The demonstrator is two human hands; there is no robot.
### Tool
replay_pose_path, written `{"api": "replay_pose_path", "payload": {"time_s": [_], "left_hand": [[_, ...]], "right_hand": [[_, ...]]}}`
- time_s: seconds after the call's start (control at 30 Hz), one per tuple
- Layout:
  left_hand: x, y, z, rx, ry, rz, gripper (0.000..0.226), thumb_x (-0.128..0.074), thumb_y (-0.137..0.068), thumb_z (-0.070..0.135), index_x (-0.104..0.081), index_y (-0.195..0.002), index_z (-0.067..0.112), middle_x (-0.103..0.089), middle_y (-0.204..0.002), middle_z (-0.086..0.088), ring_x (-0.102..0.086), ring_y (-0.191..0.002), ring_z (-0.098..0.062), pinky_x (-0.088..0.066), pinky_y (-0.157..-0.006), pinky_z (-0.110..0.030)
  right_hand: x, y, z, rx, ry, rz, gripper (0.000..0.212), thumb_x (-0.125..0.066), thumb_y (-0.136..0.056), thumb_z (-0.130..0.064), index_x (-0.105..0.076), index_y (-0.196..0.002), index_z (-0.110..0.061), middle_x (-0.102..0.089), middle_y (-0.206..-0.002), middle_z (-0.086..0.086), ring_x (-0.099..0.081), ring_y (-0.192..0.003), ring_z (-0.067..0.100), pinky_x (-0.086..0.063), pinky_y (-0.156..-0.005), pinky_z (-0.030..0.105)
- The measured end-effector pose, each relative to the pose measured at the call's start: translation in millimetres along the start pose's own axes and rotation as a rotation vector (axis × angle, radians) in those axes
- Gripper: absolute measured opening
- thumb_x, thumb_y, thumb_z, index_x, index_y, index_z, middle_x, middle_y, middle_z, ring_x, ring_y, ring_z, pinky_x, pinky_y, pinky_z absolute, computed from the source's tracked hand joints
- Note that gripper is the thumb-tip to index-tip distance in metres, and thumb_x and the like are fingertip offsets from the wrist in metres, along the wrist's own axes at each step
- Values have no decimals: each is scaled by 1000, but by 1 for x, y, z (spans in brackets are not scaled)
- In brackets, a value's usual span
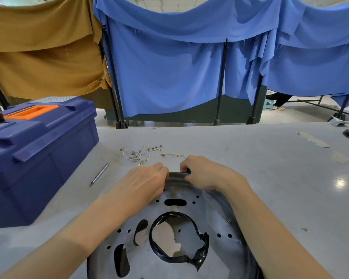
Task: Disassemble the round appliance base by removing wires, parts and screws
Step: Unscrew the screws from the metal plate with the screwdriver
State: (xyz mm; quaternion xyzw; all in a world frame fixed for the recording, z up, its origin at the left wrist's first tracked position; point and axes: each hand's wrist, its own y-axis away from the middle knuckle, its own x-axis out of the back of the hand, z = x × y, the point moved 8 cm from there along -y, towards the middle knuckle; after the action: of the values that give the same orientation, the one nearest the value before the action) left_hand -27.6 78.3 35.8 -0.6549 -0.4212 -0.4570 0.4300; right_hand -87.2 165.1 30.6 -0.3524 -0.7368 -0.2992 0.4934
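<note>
Hands: our left hand (147, 178) curls at the far rim of the round base (210, 218), though we cannot tell if it is gripping; our right hand (201, 172) clenches a green-handled tool (188, 170) there.
Surface: the grey surface (250, 158) carries the base.
Toolbox: the blue toolbox (38, 158) stands left of the base.
Base: it lies flat beneath our forearms, and both hands are equally near the rim.
Wires: the loose wires (141, 155) lie just beyond the far rim.
Rod: the metal rod (99, 175) lies left of the rim.

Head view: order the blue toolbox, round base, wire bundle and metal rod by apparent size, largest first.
Top, unranked: blue toolbox and round base; alike, both cropped, base nearer.
Then: wire bundle.
Smallest: metal rod.
</note>
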Motion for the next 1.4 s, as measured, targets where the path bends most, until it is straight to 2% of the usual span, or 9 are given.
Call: {"api": "replay_pose_path", "payload": {"time_s": [0.23,0.5,0.67,0.8,0.93,1.03,1.17,1.3,1.4], "left_hand": [[10,7,-7,57,264,85,19,-45,-99,19,-58,-111,11,-60,-109,-2,-57,-98,-24,-43,-86,-37],[47,7,-26,142,494,385,11,-59,-91,8,-69,-97,7,-59,-78,6,-57,-70,-16,-49,-74,-31],[38,4,-26,198,745,391,7,-62,-91,7,-68,-93,8,-67,-64,2,-67,-57,-11,-57,-70,-31],[44,-1,-20,179,857,458,6,-63,-91,8,-68,-93,9,-69,-66,3,-67,-54,-8,-58,-63,-27],[51,-5,-8,99,831,527,6,-63,-91,7,-67,-93,11,-65,-69,8,-66,-55,-7,-58,-61,-31],[48,-6,-9,73,703,574,15,-61,-94,14,-68,-106,11,-62,-91,6,-66,-63,-7,-58,-66,-37],[18,-12,-17,158,525,364,36,-57,-95,34,-58,-130,24,-49,-122,6,-64,-89,-13,-52,-82,-43],[-17,-12,-11,189,349,51,34,-45,-98,46,-51,-130,35,-49,-121,7,-56,-108,-19,-44,-85,-34],[-21,-12,-10,194,317,16,27,-41,-100,44,-51,-122,32,-60,-111,3,-55,-107,-24,-43,-80,-35]], "right_hand": [[1,1,1,-6,-3,8,18,-47,-92,-3,-61,-102,2,-61,-108,18,-46,-78,23,-38,-67,32],[1,1,2,-12,-20,14,18,-50,-96,-9,-63,-106,-3,-63,-106,14,-54,-86,26,-44,-74,33],[38,14,-5,92,-239,195,35,-54,-97,-34,-65,-79,-6,-57,-71,7,-54,-70,21,-42,-64,29],[45,23,-11,192,-338,169,27,-67,-89,-34,-71,-81,-8,-60,-74,12,-51,-65,16,-50,-68,37],[45,24,-12,233,-444,129,19,-65,-91,-18,-72,-77,-7,-59,-63,-1,-49,-53,5,-48,-58,21],[50,22,3,156,-375,152,21,-62,-92,-21,-70,-77,-8,-60,-67,7,-50,-54,10,-45,-54,23],[53,21,59,-114,-217,174,25,-57,-94,-18,-67,-84,3,-54,-68,6,-46,-61,18,-35,-51,25],[26,21,105,-364,-55,-9,21,-52,-96,-16,-60,-82,-3,-52,-67,5,-51,-57,18,-37,-45,24],[12,15,126,-448,22,-42,21,-48,-94,-7,-50,-74,-7,-49,-69,6,-51,-58,21,-37,-45,24]]}}
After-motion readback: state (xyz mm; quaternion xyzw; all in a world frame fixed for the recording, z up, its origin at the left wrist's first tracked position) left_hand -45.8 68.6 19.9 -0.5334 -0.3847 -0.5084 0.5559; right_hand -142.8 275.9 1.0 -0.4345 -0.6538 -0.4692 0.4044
